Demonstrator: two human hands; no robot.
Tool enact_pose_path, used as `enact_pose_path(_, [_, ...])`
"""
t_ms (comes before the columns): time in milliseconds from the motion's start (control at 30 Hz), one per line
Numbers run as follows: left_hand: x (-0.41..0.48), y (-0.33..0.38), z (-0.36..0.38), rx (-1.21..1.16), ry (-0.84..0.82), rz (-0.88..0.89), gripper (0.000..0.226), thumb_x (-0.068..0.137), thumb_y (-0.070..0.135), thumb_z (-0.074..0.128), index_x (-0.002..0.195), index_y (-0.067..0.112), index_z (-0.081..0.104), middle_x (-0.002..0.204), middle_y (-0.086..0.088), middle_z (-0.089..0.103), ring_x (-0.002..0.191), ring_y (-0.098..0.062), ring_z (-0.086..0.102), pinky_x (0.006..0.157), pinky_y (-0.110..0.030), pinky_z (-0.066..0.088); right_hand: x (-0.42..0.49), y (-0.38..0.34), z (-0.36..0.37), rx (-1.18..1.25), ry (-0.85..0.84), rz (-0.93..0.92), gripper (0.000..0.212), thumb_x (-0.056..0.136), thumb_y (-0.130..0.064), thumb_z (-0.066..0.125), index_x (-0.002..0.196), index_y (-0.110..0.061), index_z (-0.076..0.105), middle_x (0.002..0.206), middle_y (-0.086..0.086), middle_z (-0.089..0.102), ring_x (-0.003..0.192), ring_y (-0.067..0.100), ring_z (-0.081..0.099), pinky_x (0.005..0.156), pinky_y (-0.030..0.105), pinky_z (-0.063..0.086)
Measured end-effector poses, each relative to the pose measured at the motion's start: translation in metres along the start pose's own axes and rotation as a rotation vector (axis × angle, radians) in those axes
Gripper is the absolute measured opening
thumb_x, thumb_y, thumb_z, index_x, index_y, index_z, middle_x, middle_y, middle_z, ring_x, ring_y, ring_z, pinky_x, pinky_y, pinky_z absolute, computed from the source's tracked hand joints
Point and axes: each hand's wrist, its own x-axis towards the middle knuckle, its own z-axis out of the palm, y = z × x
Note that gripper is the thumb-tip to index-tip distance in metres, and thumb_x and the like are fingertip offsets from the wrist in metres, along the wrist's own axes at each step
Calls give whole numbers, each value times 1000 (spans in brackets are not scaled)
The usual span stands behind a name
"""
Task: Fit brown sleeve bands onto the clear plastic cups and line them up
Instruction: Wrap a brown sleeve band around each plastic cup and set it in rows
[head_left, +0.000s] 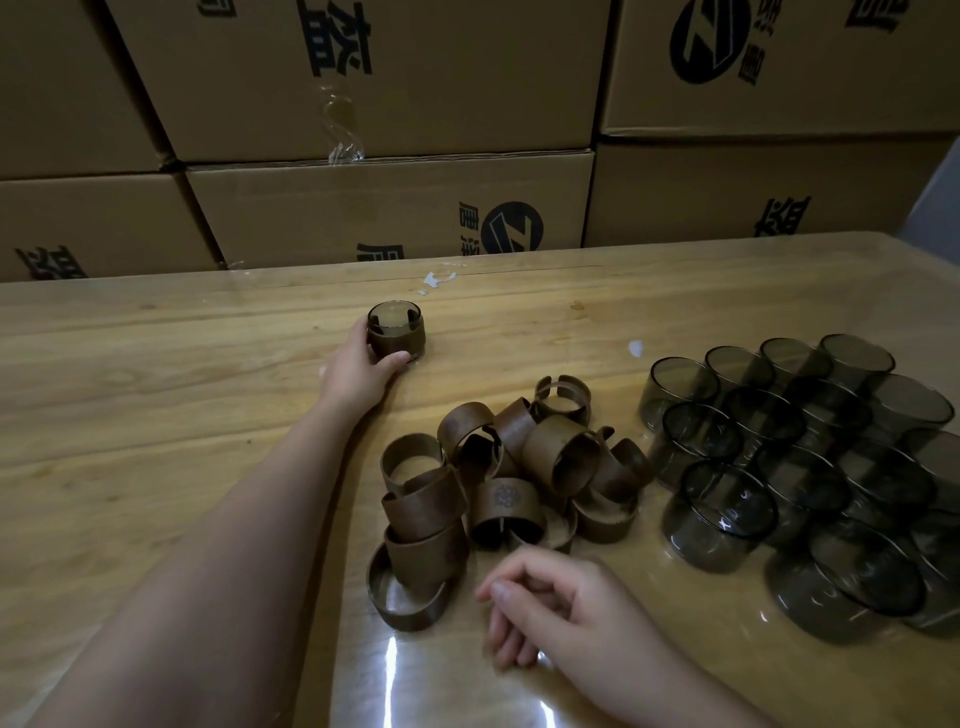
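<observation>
From my remote seat I see the left hand (363, 364) stretched far forward over the table (156, 415), and it grips the banded cup (396, 332). The thumb lies along the near side of this cup and the other fingers curl round its left side, so the cup is held between them. The cup stands upright on the table, near the middle and toward the far edge, well apart from all other pieces. Its band (400, 347) sits round the lower part, and the clear rim shows above the brown. The right hand (561, 608) rests on the table close to me, just beside the near edge of the loose bands (511, 478). Its fingers are loosely curled, close to each other, with the tips turned down to the wood, and I see nothing between them. The bands lie in a mixed heap between the two hands; some stand on their edge, some lie on their side, and several lean on each other. To the right of the heap the bare cups (810, 467) stand upright in a tight group of several rows, touching one another, and no brown is on them. The nearest of them are blurred. Behind the table, cardboard boxes (389, 208) with dark printed marks are stacked like a wall.
</observation>
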Motion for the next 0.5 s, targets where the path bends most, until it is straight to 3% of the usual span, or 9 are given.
enact_pose_path(300, [1, -1, 0, -49, 20, -25, 69, 89, 36, 66, 148, 25, 31, 145, -2, 49, 133, -27, 45, 111, -50, 30, 0, -2, 1, -2, 7, 5, 16, 90, -24, 55, 84, -29, 69, 73, 2, 70, 67, 13, 69, 60, 20, 50])
enact_pose_path(500, [2, 1, 2, 25, 60, -33, 68, 89, 36, 66, 147, 23, 32, 144, -3, 50, 133, -29, 45, 110, -50, 30, -2, -5, 0, -32, 3, 20, 18, 97, -11, 53, 90, -18, 68, 73, 2, 69, 66, 11, 68, 60, 19, 50])
